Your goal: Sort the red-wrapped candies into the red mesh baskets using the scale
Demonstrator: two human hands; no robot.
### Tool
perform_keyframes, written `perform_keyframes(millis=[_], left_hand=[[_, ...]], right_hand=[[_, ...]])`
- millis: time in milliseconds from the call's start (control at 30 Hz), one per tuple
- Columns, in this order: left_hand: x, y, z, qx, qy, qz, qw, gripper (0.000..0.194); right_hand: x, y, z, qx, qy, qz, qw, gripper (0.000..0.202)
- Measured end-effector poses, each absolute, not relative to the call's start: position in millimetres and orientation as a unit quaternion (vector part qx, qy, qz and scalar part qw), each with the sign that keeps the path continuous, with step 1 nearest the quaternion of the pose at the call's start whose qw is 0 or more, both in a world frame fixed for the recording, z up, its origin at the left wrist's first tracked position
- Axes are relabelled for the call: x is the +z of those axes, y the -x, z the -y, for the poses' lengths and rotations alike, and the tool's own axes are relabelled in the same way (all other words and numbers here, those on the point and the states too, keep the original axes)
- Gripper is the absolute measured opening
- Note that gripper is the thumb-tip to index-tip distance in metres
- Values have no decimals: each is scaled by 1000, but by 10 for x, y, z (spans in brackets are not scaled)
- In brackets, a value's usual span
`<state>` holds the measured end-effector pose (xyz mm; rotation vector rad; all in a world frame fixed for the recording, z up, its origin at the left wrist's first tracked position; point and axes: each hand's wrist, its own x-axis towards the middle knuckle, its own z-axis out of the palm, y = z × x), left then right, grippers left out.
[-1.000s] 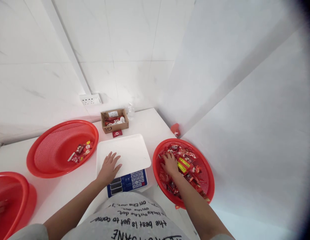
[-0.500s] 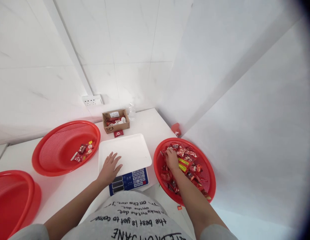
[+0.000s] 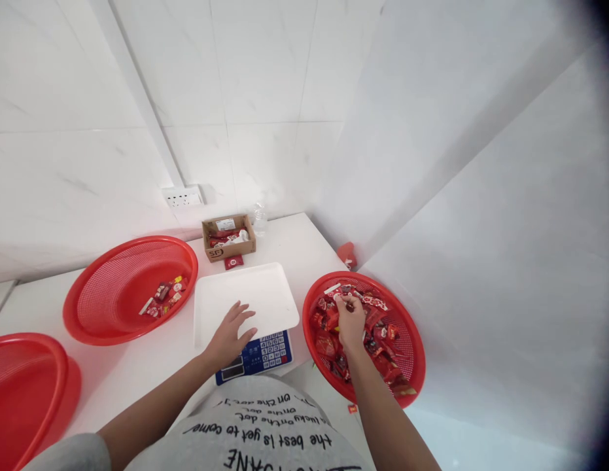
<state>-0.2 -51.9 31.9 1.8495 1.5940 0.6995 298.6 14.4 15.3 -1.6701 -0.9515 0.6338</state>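
Note:
My right hand (image 3: 352, 320) is inside the right red basket (image 3: 416, 340), thumb and fingers pinched on a small red snack packet (image 3: 334, 292) with a white end. Around and under it lie many other red wrapped packets (image 3: 327, 345). My left hand (image 3: 231, 337) hovers over the near edge of the white weighing tray (image 3: 255, 294), its fingers spread and holding nothing. The tray sits on a digital scale (image 3: 272, 352) with a blue keypad; my left hand covers part of its display.
On the left, a red basket (image 3: 105, 281) holds a few packets (image 3: 164, 294). Another red basket (image 3: 27, 386) is cut off at the frame's left edge. Behind the tray stand a cardboard box (image 3: 229, 248) of packets, a single red packet (image 3: 233, 262) and clear plastic (image 3: 260, 219).
My right hand has shifted slightly right and a white-ended packet now shows at its fingers. The yellow-labelled packet is no longer visible. My left hand has moved right over the tray.

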Motion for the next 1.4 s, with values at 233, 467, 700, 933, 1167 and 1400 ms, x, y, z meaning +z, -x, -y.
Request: perform_keyframes(millis=[233,467,700,933,1167,1400], left_hand=[[595,-470,539,324,-388,-471,723,49],[509,-447,560,387,-255,-461,757,45],[501,-57,516,418,-334,-554,638,44],[314,256,443,318,-532,-713,328,49],[-33,191,467,143,-753,-628,137,53],[-61,229,307,110,-772,-612,133,45]], right_hand=[[488,-2175,150,454,572,422,538,24],[484,-1763,223,602,501,378,493,22],[429,-1713,145,582,506,341,538,24],[197,-1816,158,546,551,468,424,32],[47,-1910,276,348,549,705,283,47],[84,-2159,329,288,559,712,311,35]])
